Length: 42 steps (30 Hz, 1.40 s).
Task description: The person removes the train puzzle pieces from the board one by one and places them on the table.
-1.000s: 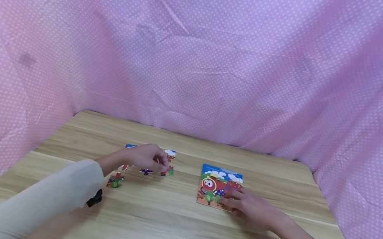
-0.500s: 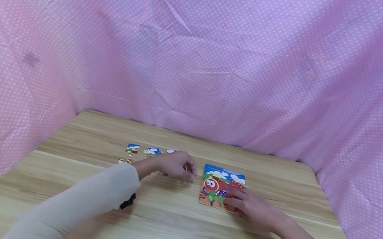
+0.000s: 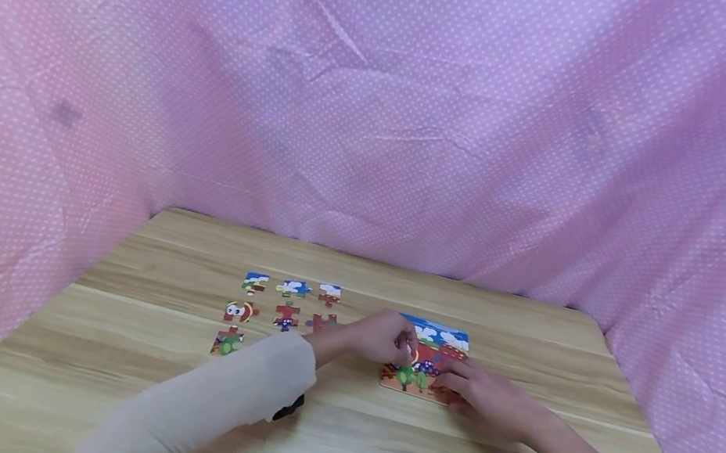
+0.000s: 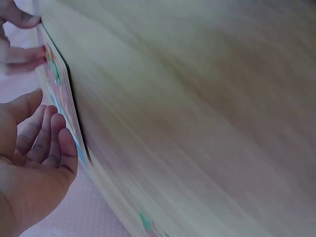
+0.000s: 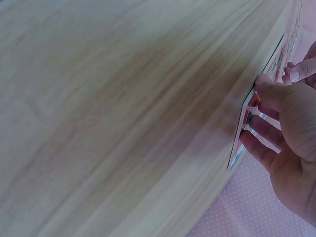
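A square picture puzzle (image 3: 406, 376) with a red face, trees and clouds lies flat on the table, right of centre in the head view. Over its left side is my left hand (image 3: 383, 337), covering part of the picture. In the left wrist view that hand (image 4: 37, 153) has loosely bent fingers, its thumb apart from them, and no piece shows between them. At the puzzle's near right corner rests my right hand (image 3: 489, 397). The right wrist view has its fingertips (image 5: 254, 126) on the picture and the thumb by the edge.
Several separate jigsaw pieces lie in loose rows to the left, among them a face piece (image 3: 238, 311), a cloud piece (image 3: 294, 288) and a tree piece (image 3: 228, 341). Pink dotted cloth (image 3: 382, 103) hangs behind and beside the wooden table (image 3: 329, 443).
My left hand has moved right, from over the separate pieces to over the puzzle's left side, uncovering those pieces. My right hand has stayed at the puzzle's near right corner.
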{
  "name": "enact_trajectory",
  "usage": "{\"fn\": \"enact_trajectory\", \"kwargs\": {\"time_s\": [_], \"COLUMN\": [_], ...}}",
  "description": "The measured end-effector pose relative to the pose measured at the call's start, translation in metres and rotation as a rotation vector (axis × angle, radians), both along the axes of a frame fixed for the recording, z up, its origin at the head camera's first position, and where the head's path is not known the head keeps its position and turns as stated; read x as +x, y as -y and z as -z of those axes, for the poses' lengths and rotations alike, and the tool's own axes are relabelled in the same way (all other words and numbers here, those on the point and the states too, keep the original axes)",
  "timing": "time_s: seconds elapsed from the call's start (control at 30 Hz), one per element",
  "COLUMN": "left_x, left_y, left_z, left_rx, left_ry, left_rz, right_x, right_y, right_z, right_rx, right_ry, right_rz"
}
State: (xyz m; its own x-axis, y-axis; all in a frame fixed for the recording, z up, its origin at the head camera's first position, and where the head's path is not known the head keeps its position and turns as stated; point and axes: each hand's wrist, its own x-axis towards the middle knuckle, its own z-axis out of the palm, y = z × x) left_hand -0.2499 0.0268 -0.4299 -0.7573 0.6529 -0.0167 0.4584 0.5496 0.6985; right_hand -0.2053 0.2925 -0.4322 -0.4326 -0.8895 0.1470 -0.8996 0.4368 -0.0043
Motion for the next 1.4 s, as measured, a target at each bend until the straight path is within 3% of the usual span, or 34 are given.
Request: {"fn": "enact_trajectory", "kwargs": {"time_s": [0.4,0.57,0.8,1.1,1.4], "left_x": [0.006,0.009,0.009,0.011,0.018], "left_y": [-0.028,-0.03,-0.03,-0.031,-0.034], "left_z": [0.01,0.01,0.009,0.009,0.007], "left_rx": [-0.112,-0.122,-0.109,-0.129,-0.11], "left_ry": [-0.082,-0.068,-0.031,-0.01,-0.02], "left_rz": [0.009,-0.034,-0.037,-0.094,-0.138], "right_x": [-0.003,-0.002,0.0,-0.002,-0.003], "right_y": [-0.004,-0.005,-0.008,-0.011,-0.012], "right_z": [0.002,0.002,0.004,0.006,0.006], "right_rx": [-0.036,-0.042,-0.07,-0.166,-0.167], "right_ry": [0.029,0.036,0.08,0.048,0.051], "right_rz": [-0.008,0.011,0.065,0.031,0.029]}}
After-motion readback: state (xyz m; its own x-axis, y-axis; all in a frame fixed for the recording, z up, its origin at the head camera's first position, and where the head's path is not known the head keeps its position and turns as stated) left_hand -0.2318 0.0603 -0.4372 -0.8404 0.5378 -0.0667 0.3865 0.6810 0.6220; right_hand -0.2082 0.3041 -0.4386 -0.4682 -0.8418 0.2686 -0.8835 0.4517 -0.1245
